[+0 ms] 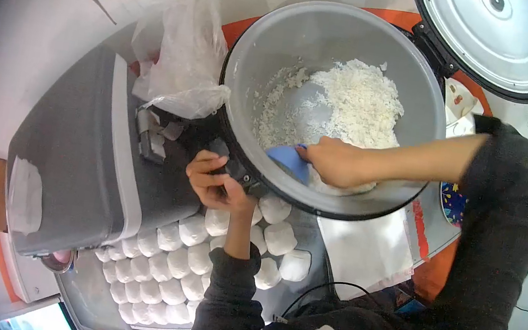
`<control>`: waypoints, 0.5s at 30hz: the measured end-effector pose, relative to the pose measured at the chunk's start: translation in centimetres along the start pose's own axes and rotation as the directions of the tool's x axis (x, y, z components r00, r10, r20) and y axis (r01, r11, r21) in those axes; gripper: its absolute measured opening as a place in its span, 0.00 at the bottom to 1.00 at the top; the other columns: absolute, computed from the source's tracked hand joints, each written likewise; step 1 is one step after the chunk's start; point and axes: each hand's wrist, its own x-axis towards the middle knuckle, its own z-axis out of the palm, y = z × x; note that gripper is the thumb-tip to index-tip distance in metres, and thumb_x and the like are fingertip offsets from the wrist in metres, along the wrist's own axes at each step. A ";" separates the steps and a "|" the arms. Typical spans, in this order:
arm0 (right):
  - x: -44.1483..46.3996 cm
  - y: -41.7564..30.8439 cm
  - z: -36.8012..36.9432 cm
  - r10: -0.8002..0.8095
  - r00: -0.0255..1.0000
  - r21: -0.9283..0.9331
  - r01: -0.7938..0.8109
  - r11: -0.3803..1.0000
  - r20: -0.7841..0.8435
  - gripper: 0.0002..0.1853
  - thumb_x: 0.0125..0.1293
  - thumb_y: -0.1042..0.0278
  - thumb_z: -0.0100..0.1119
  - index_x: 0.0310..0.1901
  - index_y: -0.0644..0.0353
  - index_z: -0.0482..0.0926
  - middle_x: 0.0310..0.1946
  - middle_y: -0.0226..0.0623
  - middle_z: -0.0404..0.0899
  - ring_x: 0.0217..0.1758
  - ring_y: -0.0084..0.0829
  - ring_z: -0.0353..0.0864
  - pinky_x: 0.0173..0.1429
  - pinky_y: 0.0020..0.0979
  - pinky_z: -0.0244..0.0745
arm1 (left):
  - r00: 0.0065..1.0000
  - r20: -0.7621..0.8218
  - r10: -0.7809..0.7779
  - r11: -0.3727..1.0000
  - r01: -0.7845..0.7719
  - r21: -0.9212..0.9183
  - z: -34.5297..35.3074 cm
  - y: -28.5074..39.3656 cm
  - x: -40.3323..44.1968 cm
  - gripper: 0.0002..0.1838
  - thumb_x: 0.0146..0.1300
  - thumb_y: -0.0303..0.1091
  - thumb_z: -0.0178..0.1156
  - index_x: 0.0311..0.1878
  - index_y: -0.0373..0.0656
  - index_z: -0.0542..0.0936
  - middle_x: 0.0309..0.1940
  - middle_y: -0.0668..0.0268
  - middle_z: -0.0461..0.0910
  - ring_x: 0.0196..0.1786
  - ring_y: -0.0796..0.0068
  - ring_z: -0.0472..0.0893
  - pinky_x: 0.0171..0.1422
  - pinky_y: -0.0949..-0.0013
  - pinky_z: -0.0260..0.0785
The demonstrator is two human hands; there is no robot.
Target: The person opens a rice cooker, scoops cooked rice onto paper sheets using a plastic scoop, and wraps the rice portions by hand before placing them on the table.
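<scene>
1 pot (419, 79), 1 lid (497, 43), 1 blue scoop (290, 160), 2 hands (338, 162) (215, 180), 20-plus white bundles (280, 238)

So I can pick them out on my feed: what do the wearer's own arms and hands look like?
The left hand and right hand are bare, with no gloves or watch showing. The left sleeve and right sleeve are dark, near black, and look plain. The left one ends on the forearm; the right one ends near the elbow.
</scene>
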 end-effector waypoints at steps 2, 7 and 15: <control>-0.1 -0.6 -0.8 0.073 0.997 0.052 -0.074 0.996 0.015 0.25 0.57 0.77 0.48 0.59 0.68 0.67 0.30 0.59 0.77 0.36 0.54 0.78 0.44 0.46 0.73 | 1.000 0.026 -0.012 1.000 0.012 -0.002 0.1 0.3 0.4 0.16 0.60 0.45 0.56 0.28 0.44 0.66 0.32 0.62 0.71 0.40 0.64 0.71 0.46 0.64 0.64; -4.5 0.9 -4.6 -0.039 0.999 0.104 0.041 0.994 -0.018 0.23 0.62 0.75 0.48 0.61 0.58 0.67 0.30 0.56 0.77 0.32 0.49 0.78 0.39 0.41 0.72 | 0.999 0.038 0.035 0.997 -0.032 -0.070 0.1 0.2 0.4 0.17 0.60 0.46 0.56 0.28 0.43 0.66 0.32 0.61 0.71 0.39 0.64 0.70 0.48 0.63 0.64; -4.9 2.6 -5.7 0.003 1.000 0.874 -0.013 0.485 0.012 0.20 0.68 0.61 0.49 0.59 0.58 0.68 0.23 0.28 0.67 0.14 0.16 0.63 0.17 0.20 0.61 | 0.984 0.124 0.128 0.990 -0.120 -0.071 -0.3 0.3 1.1 0.15 0.62 0.43 0.55 0.30 0.41 0.67 0.33 0.61 0.71 0.41 0.64 0.70 0.49 0.62 0.63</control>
